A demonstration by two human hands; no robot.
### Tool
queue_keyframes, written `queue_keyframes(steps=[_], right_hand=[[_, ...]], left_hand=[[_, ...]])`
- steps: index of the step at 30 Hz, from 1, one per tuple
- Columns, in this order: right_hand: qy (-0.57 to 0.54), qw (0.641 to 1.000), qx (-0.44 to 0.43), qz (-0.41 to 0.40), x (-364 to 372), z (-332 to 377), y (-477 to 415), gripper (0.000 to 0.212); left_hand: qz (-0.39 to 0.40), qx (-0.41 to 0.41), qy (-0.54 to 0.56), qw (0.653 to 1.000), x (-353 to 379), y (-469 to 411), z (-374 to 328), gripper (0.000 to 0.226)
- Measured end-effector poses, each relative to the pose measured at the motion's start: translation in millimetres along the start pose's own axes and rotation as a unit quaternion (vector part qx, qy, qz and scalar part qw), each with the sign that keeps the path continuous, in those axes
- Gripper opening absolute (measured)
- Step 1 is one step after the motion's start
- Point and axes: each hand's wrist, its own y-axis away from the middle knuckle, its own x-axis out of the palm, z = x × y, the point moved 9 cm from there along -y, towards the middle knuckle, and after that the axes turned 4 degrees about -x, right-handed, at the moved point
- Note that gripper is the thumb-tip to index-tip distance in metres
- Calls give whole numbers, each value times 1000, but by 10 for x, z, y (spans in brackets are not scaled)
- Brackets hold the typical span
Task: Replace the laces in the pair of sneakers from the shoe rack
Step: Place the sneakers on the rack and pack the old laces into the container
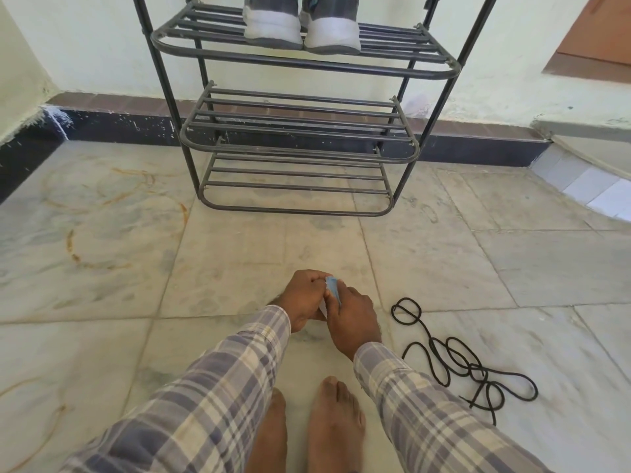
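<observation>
A pair of grey sneakers (302, 23) with white heels stands on the top shelf of a dark metal shoe rack (300, 66), heels toward me. Black laces (461, 360) lie tangled on the marble floor to my right. Low over the floor in front of my feet, my left hand (304, 298) and my right hand (351, 319) together hold a small light-blue and white item (332, 288), fingers curled around it. What the item is cannot be made out.
The rack has two lower shelves (297, 131) with nothing on them and stands against a pale wall. My bare feet (307, 428) are at the bottom. A raised tiled step (594, 186) curves in at the right.
</observation>
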Motion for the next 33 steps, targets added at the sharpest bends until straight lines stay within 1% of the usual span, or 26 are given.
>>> queue_keyframes(steps=[4,6,8,10,11,12,14,16,17,18,19,22,26,28,31,33], right_hand=[[8,1000,17,-20,-38,-3,24,54],[-5,999,23,-46,-88,9,35,50],[-83,989,66,-105,-225,-34,49,45],[-174,961,146,-157,-368,-151,42,46],[-211,948,175,-163,-391,-208,15,47],[-251,935,196,-157,-376,-269,-22,46],[-350,898,237,-120,-244,-384,-61,35],[-436,854,277,-72,-42,-506,-50,26],[-456,840,288,-49,35,-559,-36,24],[-463,836,293,-28,89,-595,-24,22],[-455,840,297,-12,118,-625,-11,21],[-434,847,307,3,201,-681,0,21],[-443,838,316,26,445,-703,-60,28],[-442,838,319,22,482,-727,-69,29],[-468,821,328,12,412,-692,-30,29],[-486,807,336,14,413,-701,-2,25]], left_hand=[[-9,11,-1,1000,52,-17,-30,36],[-15,12,0,1000,58,-33,-3,30],[-45,14,-7,999,-21,-58,63,21],[-112,13,-4,994,-221,-74,187,28],[-142,12,-3,990,-315,-60,235,32],[-159,16,-13,987,-372,-33,252,34],[-165,33,-66,984,-396,-17,216,37],[-174,63,-113,976,-392,-2,93,34],[-180,80,-127,972,-383,-1,27,31],[-187,95,-135,968,-379,-8,-27,28],[-192,106,-145,965,-364,-13,-64,27],[-202,133,-187,952,-290,-12,-121,25],[-183,131,-204,953,-126,-86,-79,25],[-181,132,-220,950,-75,-148,-39,26],[-175,133,-244,944,-14,-213,41,25],[-181,126,-250,943,-6,-231,106,25]])
